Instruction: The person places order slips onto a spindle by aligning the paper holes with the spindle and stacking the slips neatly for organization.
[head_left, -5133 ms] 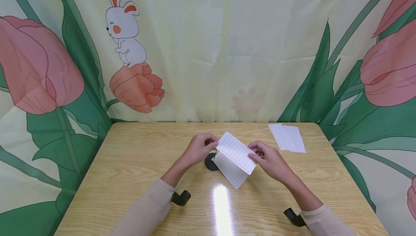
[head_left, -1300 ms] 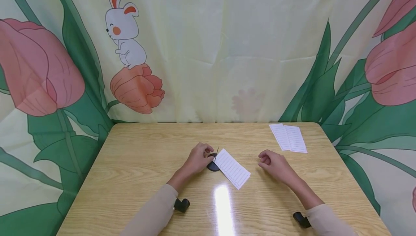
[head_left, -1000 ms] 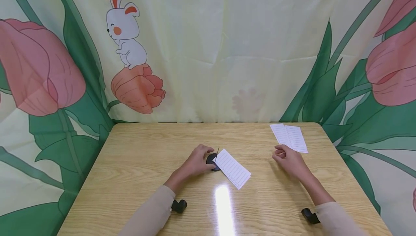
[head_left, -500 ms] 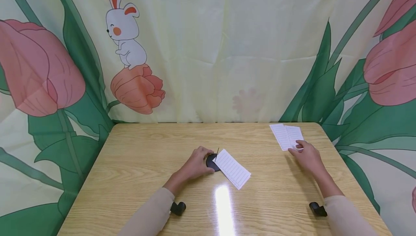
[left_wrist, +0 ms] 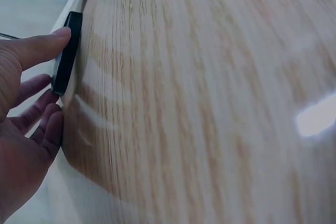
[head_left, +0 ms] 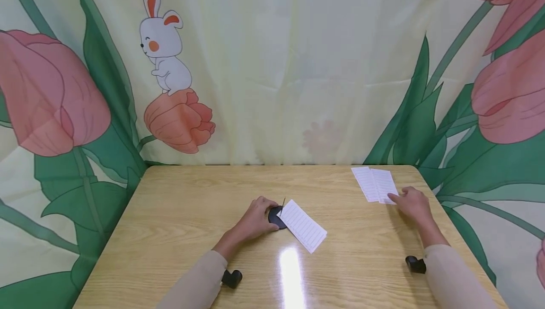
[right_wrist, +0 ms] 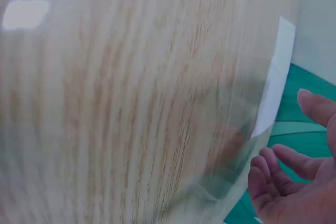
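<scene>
My left hand (head_left: 254,218) holds the round black base of a bill spike (head_left: 277,220) between thumb and fingers; in the left wrist view the thumb lies on one side of the base (left_wrist: 71,53), fingertips on the other. A thin upright pin rises from it. Lined white paper slips (head_left: 304,227) are on the spike, slanting out to the right over the table. At the back right lie two more lined slips (head_left: 384,187), side by side. My right hand (head_left: 412,205) is at the near corner of the right one, thumb and fingers apart in the right wrist view.
A wood-grain table (head_left: 187,214) spans the view, with a bright light reflection near its front. Behind it hangs a curtain (head_left: 264,63) printed with tulips and a rabbit. Black wrist mounts (head_left: 232,278) sit by both sleeves.
Earlier both hands held a slip at the spike; it now lies on the spike. My right hand has let go and moved right to the loose slips; my left has moved onto the base.
</scene>
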Tool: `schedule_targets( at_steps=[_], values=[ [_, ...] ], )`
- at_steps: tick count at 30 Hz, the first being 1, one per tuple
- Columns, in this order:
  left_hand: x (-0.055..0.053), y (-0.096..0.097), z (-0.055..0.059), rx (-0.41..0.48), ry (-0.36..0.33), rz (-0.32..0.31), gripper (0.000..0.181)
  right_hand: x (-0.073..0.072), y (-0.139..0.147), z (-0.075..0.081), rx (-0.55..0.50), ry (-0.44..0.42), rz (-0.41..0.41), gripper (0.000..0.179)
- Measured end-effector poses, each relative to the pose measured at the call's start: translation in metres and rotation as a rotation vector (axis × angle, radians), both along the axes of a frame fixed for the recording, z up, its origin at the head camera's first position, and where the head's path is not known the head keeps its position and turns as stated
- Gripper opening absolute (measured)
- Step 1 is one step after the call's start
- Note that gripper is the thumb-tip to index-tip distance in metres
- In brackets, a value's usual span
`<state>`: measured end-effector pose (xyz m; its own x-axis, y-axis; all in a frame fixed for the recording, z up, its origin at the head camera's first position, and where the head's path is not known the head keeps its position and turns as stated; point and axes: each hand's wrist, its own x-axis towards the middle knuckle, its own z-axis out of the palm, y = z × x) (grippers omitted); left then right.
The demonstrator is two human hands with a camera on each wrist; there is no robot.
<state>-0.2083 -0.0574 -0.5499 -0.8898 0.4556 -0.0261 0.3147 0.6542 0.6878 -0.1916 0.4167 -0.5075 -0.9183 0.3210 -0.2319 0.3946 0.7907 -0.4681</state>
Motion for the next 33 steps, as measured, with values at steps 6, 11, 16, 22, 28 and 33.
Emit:
schedule_targets(
  at_steps=[6, 11, 16, 22, 28, 33],
  values=[
    [0.001, 0.001, -0.002, 0.002, -0.008, 0.006, 0.06, -0.006, 0.008, -0.009, 0.015, -0.005, -0.013, 0.075],
    [0.001, 0.003, -0.001, 0.004, 0.005, -0.011, 0.061, -0.008, 0.012, -0.015, 0.051, 0.023, -0.007, 0.065],
    [0.002, 0.002, 0.001, -0.003, 0.01, -0.008, 0.06, -0.011, 0.009, -0.019, 0.064, 0.036, -0.023, 0.054],
    [0.003, 0.0, 0.002, -0.007, 0.003, 0.005, 0.059, -0.017, 0.003, -0.023, 0.063, 0.044, -0.037, 0.045],
    [0.002, 0.0, 0.003, 0.006, -0.009, 0.007, 0.06, -0.019, 0.003, -0.019, -0.004, -0.006, -0.067, 0.057],
    [0.002, 0.0, 0.005, 0.01, -0.014, 0.011, 0.06, -0.021, 0.006, -0.019, -0.037, -0.024, -0.076, 0.057]
  ],
)
